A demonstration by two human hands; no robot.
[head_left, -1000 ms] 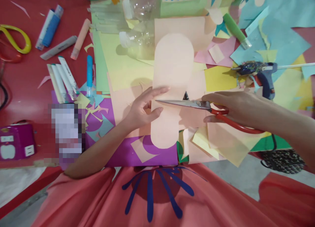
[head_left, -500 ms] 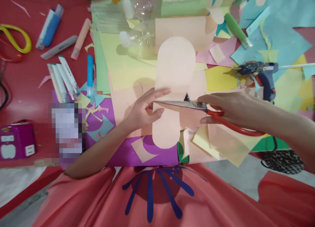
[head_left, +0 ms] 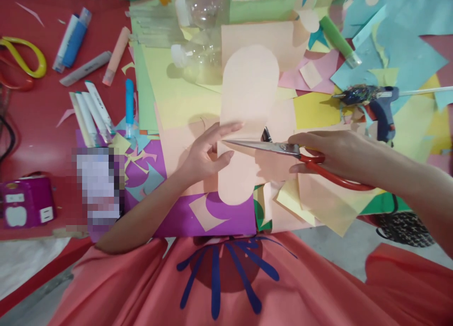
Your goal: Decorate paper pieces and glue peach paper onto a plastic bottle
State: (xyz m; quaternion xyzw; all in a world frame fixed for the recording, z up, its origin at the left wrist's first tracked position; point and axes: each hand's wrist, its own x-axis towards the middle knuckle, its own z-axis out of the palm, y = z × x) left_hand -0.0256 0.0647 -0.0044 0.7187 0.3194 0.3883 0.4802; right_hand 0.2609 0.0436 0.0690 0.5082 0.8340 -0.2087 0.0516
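Note:
A long peach paper piece [head_left: 249, 90] with rounded ends lies upright across the middle, the scissors passing over its narrower part. My left hand [head_left: 208, 154] grips its left edge, forefinger above the blade and thumb below. My right hand [head_left: 327, 149] has its fingers around the red handles of the scissors [head_left: 272, 147]. Their blades look closed together, with the tip pointing left towards my left hand. I cannot tell whether the blades are cutting into the paper. A small dark object [head_left: 266, 134] shows just behind the blades.
A glue gun [head_left: 380, 104] lies at the right. Clear plastic bottles [head_left: 201, 57] are at the back. Several markers [head_left: 88, 113], yellow-handled scissors [head_left: 30, 57], a phone-like blurred thing [head_left: 99, 187] and a purple box [head_left: 28, 201] are at the left. Paper scraps [head_left: 141, 161] are scattered around.
The scissors have tilted slightly, their handles rising a little in view while the tip stays by my left fingers. The paper has shifted slightly up and left in view.

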